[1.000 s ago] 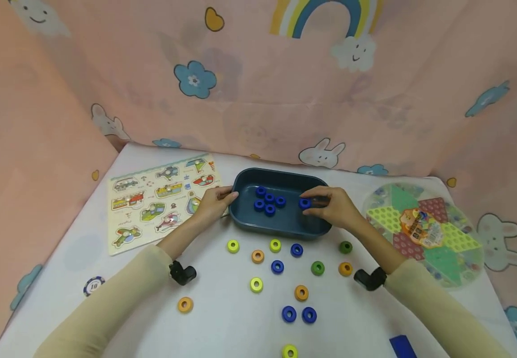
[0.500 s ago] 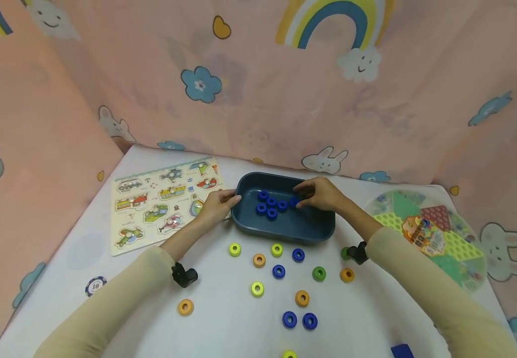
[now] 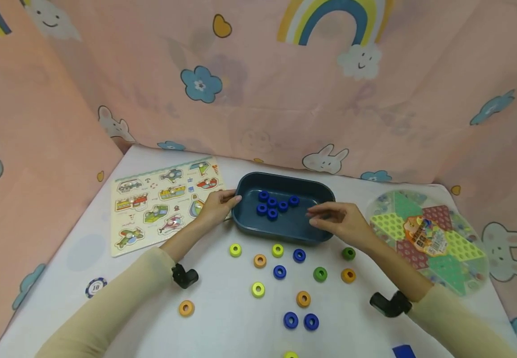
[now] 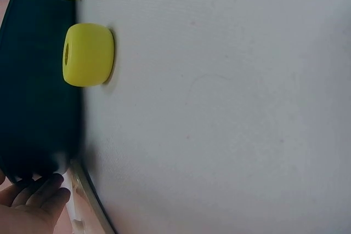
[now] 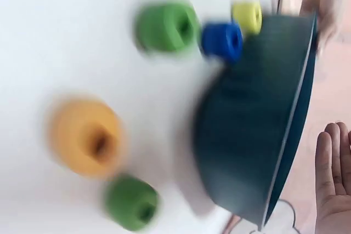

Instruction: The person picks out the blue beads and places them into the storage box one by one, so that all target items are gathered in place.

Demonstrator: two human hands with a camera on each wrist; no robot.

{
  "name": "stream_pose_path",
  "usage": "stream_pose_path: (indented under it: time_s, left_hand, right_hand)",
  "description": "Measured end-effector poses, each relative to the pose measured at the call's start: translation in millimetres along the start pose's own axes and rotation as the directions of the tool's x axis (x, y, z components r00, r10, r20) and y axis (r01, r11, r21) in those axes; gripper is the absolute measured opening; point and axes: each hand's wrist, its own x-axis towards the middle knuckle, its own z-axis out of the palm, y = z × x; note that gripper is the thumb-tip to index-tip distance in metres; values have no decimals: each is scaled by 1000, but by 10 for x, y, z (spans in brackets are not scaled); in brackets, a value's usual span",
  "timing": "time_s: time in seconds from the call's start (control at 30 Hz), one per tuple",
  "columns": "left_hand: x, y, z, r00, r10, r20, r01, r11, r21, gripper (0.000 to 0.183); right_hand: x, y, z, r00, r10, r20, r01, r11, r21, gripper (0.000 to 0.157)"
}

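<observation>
A dark teal tray [image 3: 285,234] stands near the back of the table. Several blue rings [image 3: 272,202] lie inside it, one of them a little to the right of the cluster. My left hand [image 3: 215,206] grips the tray's left end, thumb at the rim; in the left wrist view the fingertips [image 4: 52,187] meet its outer wall. Over the tray's right end is my right hand [image 3: 343,221], holding nothing, its fingers extended in the right wrist view. In front of the tray lie loose rings, among them a blue ring [image 3: 299,255], a green ring [image 3: 320,274] and a yellow ring [image 3: 235,250].
A picture puzzle board [image 3: 151,209] lies left of the tray, and a round, colourful game board [image 3: 424,238] lies to the right. Orange rings [image 3: 186,308], a poker chip [image 3: 95,287] and a blue block [image 3: 403,351] are nearer the front. Pink printed cloth [image 3: 258,99] surrounds the table.
My right hand sets a blue ring down beside the others in the tray, lets go and draws back to the right. My left hand keeps its grip on the tray.
</observation>
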Motion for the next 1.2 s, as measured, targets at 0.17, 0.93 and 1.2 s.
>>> stream_pose_path:
  time_s: [0.17,0.93,1.2]
  left_hand:
    - [2,9,-8,1000,-5,-3,5,1000,-10,41]
    - [-37,-63,-3,1000,-14,-5,14,1000,-18,42]
    - [-33,-56,1,1000,-3,2,3,999,-45,41]
  right_hand:
    - [-546,-70,256,999,24,-29,-23,998,58,25]
    - [-1510,126,1075,892,452,-6,-451,889,-72,33]
    - [-1249,-85,797,909,391,-145,-400,916,-35,36]
